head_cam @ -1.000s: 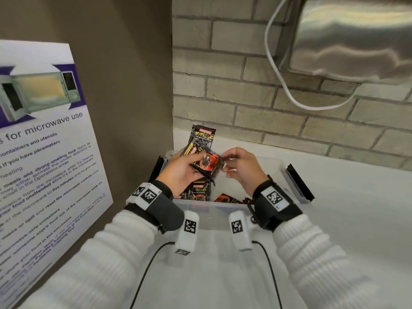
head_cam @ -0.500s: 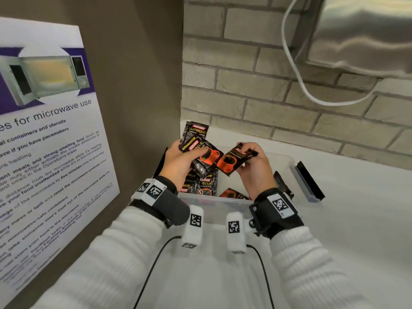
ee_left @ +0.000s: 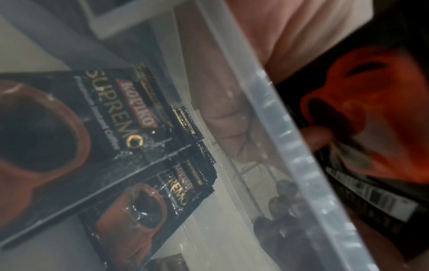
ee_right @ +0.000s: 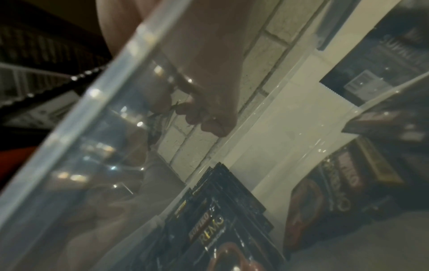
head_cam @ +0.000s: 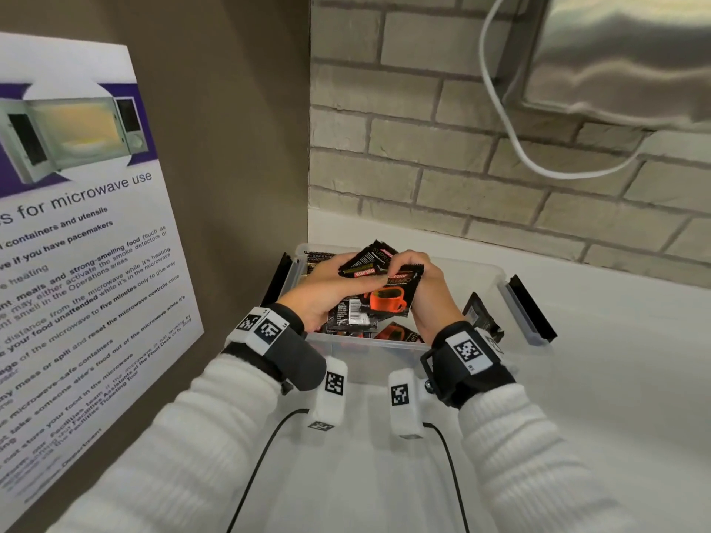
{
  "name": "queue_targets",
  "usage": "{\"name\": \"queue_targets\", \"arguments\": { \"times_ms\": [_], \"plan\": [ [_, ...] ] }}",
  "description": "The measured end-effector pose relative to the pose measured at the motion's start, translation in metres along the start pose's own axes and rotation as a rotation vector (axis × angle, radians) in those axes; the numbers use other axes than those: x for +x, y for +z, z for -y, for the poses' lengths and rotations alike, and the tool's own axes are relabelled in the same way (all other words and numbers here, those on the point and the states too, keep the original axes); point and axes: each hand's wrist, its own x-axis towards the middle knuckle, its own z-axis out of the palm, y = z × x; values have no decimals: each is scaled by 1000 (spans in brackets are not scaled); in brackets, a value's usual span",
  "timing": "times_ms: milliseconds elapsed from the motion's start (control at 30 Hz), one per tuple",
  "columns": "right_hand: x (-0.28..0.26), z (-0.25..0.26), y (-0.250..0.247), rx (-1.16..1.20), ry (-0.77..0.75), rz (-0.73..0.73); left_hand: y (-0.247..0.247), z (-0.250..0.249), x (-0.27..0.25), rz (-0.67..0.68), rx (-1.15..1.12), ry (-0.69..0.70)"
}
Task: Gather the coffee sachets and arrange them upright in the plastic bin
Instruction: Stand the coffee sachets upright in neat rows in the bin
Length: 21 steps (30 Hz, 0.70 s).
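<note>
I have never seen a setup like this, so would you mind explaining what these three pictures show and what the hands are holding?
No robot here: a person works with bare hands, wearing cameras. The wide picture comes from a head camera looking down. The two dim, tilted ones come from wrist cameras, looking through the wall of the clear plastic bin.

The bin stands on a white counter in a corner, under a brick wall, with a microwave poster on the left. Black coffee sachets lie inside it.

The left hand grips a small bundle of sachets. The right hand pinches the orange-cup sachet on the front of that bundle.
</note>
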Motion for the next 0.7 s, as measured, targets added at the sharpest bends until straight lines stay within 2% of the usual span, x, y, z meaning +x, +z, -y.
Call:
{"name": "queue_targets", "arguments": {
  "times_ms": [100,233,367,433,600,700],
  "plan": [
    [0,1,3,-1,52,28,-1,2,1,-60,-3,29],
    [6,1,0,202,191,-4,-4,5,4,-238,-108,82],
    [-1,-3,2,39,179,208,-4,8,6,-321,-81,116],
    [-1,-6,2,3,170,214,-3,7,5,-294,-84,90],
    [4,-5,-6,146,201,45,-4,5,5,-103,-242,-10],
    [5,-5,-7,175,223,10,-5,6,6,-149,-220,22]
  ]
}}
